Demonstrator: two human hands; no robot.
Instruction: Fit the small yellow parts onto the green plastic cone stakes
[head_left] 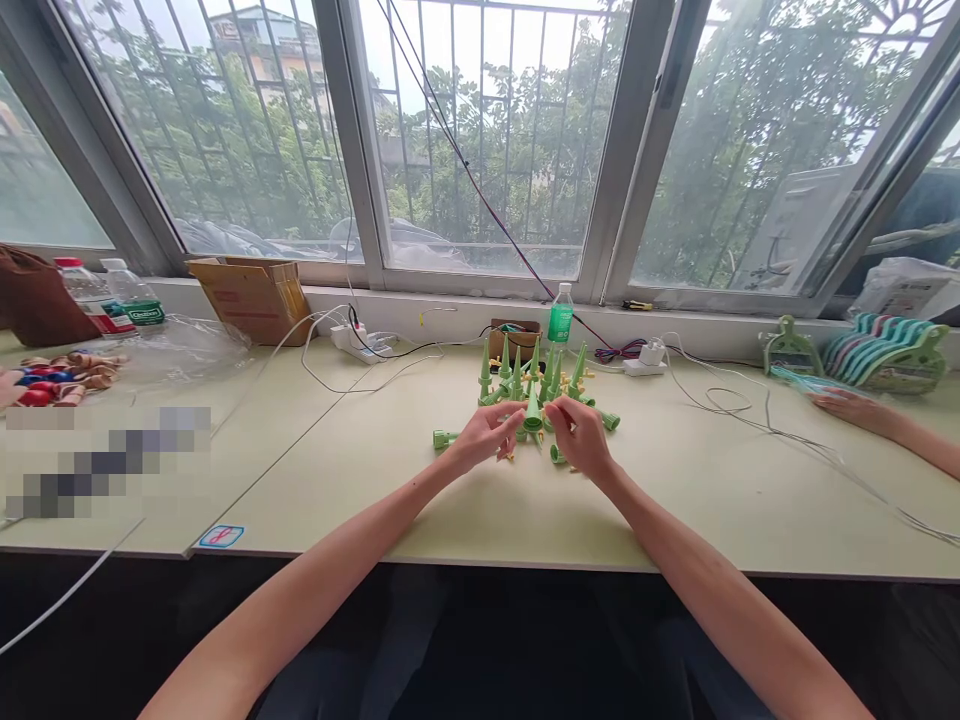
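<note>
My left hand [486,436] pinches a green plastic watering spike [532,412] between thumb and fingers, its wide end turned toward me. Just to the right, my right hand [579,436] is closed, with its fingertips pinched near the spike; what they hold, if anything, is too small to make out. Behind both hands stands a cluster of similar green cone-shaped spikes [577,370], with small yellow parts among them. One loose spike [442,439] lies left of my left hand. A green collar [556,455] rests on the table beside my right hand.
Behind the spikes are a small cardboard box [516,342] and a green bottle [560,315]. Power strips [360,342] and white cables lie along the window side. At right, another person's hand [855,408] is near stacked green and pink boards [889,355]. A larger carton [251,300] stands left.
</note>
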